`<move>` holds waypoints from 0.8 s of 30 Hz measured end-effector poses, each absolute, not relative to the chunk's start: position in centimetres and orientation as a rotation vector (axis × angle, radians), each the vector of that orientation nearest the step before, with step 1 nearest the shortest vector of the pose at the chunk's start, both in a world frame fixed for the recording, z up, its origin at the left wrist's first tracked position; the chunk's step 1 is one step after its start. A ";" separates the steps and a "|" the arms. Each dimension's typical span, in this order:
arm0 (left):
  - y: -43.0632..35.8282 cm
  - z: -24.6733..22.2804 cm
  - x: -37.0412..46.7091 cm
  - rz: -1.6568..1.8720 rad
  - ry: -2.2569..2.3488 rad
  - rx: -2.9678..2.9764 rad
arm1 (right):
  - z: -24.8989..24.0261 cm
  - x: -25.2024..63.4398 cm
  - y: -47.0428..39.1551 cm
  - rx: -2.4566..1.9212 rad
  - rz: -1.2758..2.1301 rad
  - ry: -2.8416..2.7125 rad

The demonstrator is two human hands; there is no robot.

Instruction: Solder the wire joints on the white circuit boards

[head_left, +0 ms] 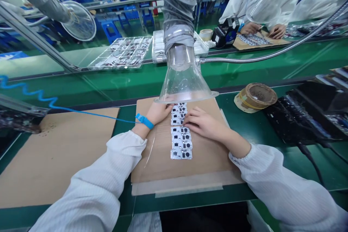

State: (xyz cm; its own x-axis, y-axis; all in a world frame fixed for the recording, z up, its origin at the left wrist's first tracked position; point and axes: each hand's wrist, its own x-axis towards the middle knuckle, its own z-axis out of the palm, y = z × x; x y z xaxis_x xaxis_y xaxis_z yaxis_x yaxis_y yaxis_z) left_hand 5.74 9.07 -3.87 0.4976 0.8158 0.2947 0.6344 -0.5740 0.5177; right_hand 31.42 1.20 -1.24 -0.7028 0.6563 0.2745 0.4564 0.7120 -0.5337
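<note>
A column of white circuit boards [181,138] with black parts lies overlapped on a cardboard sheet [160,170]. At the column's upper left is my left hand [160,111], with a blue strap [144,121] around its wrist. Its thumb reaches the boards' edge, while its other fingers are hidden behind the rim of a clear funnel hood [185,83]. My right hand [202,123] comes from the right, its bent fingers closed at the right edge of a board midway up the column. A thin pale wire [150,152] lies left of the boards.
The hood hangs low over the cardboard's far end. A round cardboard tub [255,97] and a black tray [296,116] stand right. Another cardboard sheet [62,156] lies left, crossed by a blue cord [89,113]. Opposite, a co-worker's hands [276,31] work over boards.
</note>
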 end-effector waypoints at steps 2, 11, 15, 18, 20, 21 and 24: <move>9.2 -3.9 5.7 0.757 1.205 2.400 | -1.4 31.5 1.3 -0.849 0.600 -2.451; 3.8 1.3 7.7 0.496 1.043 2.332 | 2.0 31.3 -1.7 -1.254 0.777 -2.228; -1.2 3.3 9.0 0.232 0.961 2.434 | 2.5 30.1 -6.7 -1.261 0.770 -2.245; -3.4 4.1 8.2 0.181 0.942 2.326 | 2.5 31.2 -8.6 -1.190 0.855 -2.228; -4.1 4.6 6.9 0.167 0.914 2.168 | 2.7 32.6 -9.0 -1.195 0.974 -2.246; -4.2 4.7 6.2 0.162 0.899 2.108 | 2.9 33.3 -9.2 -1.200 1.040 -2.257; -4.0 5.1 4.2 0.258 0.869 2.107 | 2.9 35.4 -10.5 -1.197 1.174 -2.233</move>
State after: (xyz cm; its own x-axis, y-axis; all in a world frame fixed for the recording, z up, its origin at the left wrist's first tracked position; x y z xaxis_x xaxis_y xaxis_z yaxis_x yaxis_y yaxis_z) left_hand 4.22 -3.98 5.06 0.7407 0.6624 -0.1125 0.4940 -0.4235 0.7594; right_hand 35.43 -10.54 2.93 -0.5830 0.8089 -0.0758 0.5211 0.3007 -0.7988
